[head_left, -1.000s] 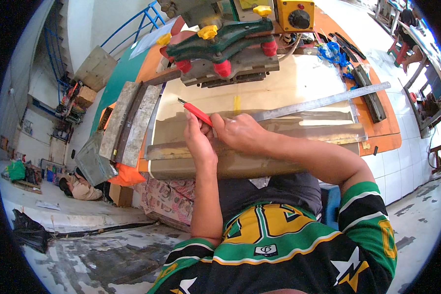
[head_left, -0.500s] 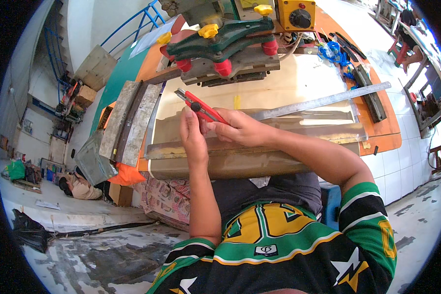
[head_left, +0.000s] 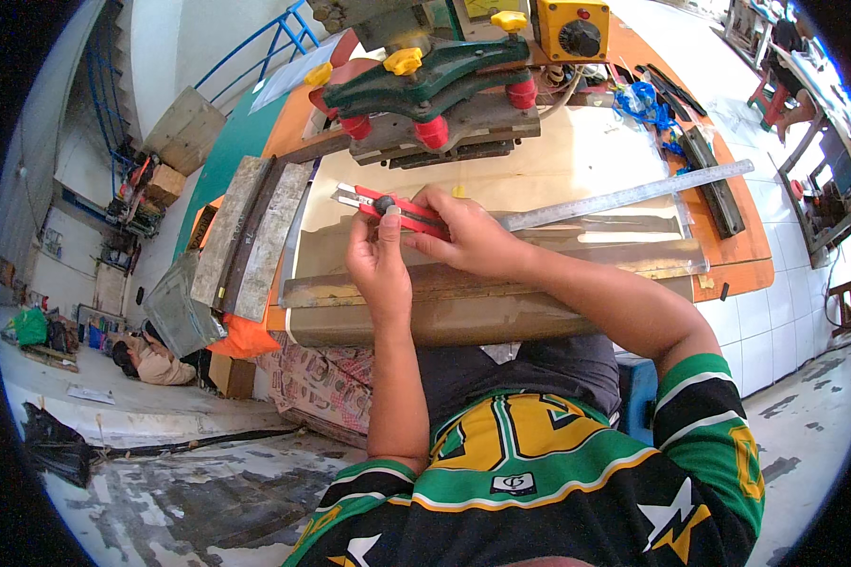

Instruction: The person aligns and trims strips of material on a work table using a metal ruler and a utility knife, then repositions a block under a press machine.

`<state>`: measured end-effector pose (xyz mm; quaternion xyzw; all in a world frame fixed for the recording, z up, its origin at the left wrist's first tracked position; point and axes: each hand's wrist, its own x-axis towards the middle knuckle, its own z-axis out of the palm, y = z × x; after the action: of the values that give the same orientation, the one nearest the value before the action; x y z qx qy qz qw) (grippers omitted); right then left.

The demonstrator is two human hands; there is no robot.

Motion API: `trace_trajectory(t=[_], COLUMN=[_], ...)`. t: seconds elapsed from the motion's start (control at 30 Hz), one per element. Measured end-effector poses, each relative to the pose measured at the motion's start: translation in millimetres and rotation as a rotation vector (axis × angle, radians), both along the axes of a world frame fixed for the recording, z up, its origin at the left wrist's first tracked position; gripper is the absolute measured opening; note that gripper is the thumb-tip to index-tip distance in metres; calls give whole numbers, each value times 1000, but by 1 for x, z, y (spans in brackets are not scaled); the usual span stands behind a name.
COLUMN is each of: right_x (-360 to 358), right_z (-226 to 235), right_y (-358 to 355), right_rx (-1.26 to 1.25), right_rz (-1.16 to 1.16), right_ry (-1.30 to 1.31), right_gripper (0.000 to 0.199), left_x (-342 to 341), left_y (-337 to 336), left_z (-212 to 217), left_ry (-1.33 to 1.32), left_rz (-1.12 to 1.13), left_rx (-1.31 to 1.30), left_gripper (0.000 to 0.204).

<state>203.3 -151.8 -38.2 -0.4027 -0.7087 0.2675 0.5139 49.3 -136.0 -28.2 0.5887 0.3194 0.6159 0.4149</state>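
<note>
A red box cutter [head_left: 411,214] with a black knob and a metal blade end is held above the worktable, its blade end toward the left. My right hand [head_left: 468,236] wraps round the rear of its handle. My left hand [head_left: 380,260] pinches the cutter at the black knob, thumb on top. Beneath both hands lies a cream sheet [head_left: 577,161] over the table, and brown film [head_left: 501,326] hangs over the near edge. A steel ruler [head_left: 633,194] rests diagonally to the right of my right hand.
A green press head [head_left: 435,80] with yellow knobs and red feet stands beyond my hands. Its yellow control box [head_left: 574,30] is at the back. Metal plates [head_left: 246,241] lie at the left, and a dark metal bar [head_left: 714,184] at the right. A long metal strip [head_left: 577,265] crosses the near side.
The cutter has turned from steeply slanted to nearly level, its blade end lower and farther left. My left thumb has come onto the knob.
</note>
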Motion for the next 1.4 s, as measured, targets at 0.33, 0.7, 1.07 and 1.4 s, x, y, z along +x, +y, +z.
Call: trace_trajectory(t=[0.33, 0.7, 1.07, 1.4], right_x=[7, 1, 2, 7], right_z=[15, 11, 12, 12], right_y=[-5, -8, -11, 1], right_rx=[-239, -69, 32, -163], right_rz=[269, 79, -35, -182], right_ry=[65, -142, -325, -147], right_gripper=[44, 42, 46, 45], left_x=[3, 4, -1, 15], left_y=[-1, -4, -2, -27], left_z=[-3, 0, -12, -32], left_ry=[-65, -52, -7, -306], left_rz=[-35, -94, -63, -66], left_rx=[21, -33, 6, -323], left_gripper=[25, 30, 35, 39])
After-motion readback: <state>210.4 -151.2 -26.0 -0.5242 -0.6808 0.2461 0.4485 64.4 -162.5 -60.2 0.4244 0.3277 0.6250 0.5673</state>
